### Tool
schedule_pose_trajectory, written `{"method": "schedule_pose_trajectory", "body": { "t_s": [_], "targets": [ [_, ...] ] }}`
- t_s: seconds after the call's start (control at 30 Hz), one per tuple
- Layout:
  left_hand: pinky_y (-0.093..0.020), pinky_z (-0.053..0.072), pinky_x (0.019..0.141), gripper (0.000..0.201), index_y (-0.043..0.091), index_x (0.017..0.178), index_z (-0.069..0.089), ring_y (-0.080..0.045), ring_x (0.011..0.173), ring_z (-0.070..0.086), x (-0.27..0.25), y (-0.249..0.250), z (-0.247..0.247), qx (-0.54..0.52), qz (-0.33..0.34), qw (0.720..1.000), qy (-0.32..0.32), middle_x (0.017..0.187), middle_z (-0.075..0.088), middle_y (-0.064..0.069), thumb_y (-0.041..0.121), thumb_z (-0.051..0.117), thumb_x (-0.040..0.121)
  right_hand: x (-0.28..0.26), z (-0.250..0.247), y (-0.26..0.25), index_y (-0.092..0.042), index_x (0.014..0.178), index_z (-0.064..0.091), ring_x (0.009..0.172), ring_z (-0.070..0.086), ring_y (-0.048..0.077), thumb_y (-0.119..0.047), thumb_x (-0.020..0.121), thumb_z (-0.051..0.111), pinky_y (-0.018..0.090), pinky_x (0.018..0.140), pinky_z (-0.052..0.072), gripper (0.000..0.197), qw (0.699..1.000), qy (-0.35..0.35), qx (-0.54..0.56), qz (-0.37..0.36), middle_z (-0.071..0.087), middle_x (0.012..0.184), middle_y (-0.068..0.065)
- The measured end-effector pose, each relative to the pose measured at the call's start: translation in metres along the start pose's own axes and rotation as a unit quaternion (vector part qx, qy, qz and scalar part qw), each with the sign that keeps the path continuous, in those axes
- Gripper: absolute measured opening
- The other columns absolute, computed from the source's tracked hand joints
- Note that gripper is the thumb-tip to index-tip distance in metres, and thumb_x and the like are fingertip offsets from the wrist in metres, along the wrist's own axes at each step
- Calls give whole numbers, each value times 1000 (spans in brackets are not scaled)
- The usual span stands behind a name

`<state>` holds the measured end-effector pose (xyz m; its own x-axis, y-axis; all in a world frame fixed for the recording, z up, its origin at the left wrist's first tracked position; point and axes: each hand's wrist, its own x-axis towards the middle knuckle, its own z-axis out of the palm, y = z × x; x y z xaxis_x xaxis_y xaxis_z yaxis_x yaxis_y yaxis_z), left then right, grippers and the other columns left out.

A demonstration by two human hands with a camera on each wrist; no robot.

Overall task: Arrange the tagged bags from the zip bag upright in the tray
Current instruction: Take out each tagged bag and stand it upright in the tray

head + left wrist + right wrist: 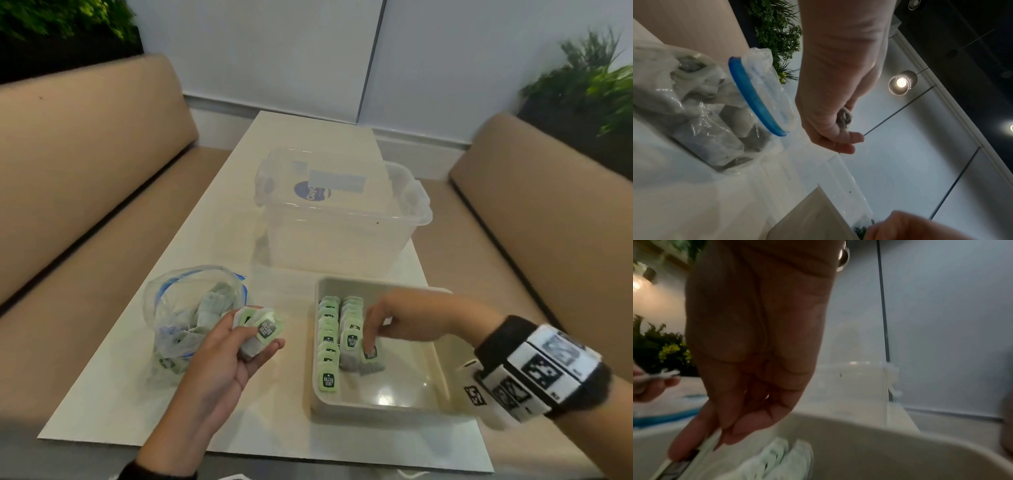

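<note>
Starting at the left of the bench [219,192], we see the zip bag [191,308] lying open with its blue-edged mouth turned up and more tagged bags loose inside it. Just to its right our left hand [226,356] is raised palm-up, fingers curled round a small bundle of tagged bags [262,330]; the top one shows a green tag with a dark label, and in the left wrist view a bit of grey pouch pokes out between the fingers. Further right sits the tray [428,377], pale and rectangular, near the bench's front edge. Along its left side we count two rows of tagged bags [329,339] standing upright, tags up, the rows touching each other. Our right hand [407,318] reaches down into the tray, fingertips pinching the tag of one more bag [370,359], which stands slightly tilted right against the front end of the second row. On that wrist we wear a black band with white marker blocks [544,370]. Behind the tray stands a clear plastic tub [342,219], well apart from both hands
</note>
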<state>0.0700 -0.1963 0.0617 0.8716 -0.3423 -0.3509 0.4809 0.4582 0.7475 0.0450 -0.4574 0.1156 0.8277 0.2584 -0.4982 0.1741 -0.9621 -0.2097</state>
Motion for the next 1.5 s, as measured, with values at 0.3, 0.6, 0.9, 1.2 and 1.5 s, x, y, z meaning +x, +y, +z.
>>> {"method": "schedule_pose_trajectory", "body": {
  "t_s": [0.3,0.6,0.9,1.2,1.5],
  "targets": [
    [-21,54,50,22,3,104,56,-28,69,69,3,-2,-3,-49,-47,997,-21,102,61,-18,-2,38,92,27,15,-6,-20,124,61,113,56,14,1,91,40,19,92,39,44,993,-98,29,64,61,125,0],
    [-31,60,66,20,3,103,56,-40,86,68,4,4,2,-104,-84,991,-29,109,61,-21,8,40,93,32,12,-11,-15,132,54,121,51,23,-7,95,40,30,105,38,40,986,-149,-28,66,56,131,4],
    [-35,61,65,36,-4,120,51,-46,94,66,3,5,13,-124,-115,983,-66,118,61,-26,19,44,93,26,-16,-32,-20,113,64,92,61,9,-30,90,60,23,86,50,25,988,98,120,-25,65,104,-6],
    [-30,59,65,35,5,102,64,-27,75,59,-6,2,28,-60,-59,992,-89,91,70,-11,26,62,74,16,-36,-75,-18,99,64,69,62,8,-16,83,70,14,66,48,17,943,275,157,-105,61,75,-9],
    [-20,48,54,21,21,78,72,-10,55,52,-9,-7,30,104,82,988,-77,64,58,-1,21,74,58,-15,-71,-98,-23,96,70,62,58,-1,-20,83,70,10,64,46,13,939,301,38,-162,63,73,-13]
  ]
}}
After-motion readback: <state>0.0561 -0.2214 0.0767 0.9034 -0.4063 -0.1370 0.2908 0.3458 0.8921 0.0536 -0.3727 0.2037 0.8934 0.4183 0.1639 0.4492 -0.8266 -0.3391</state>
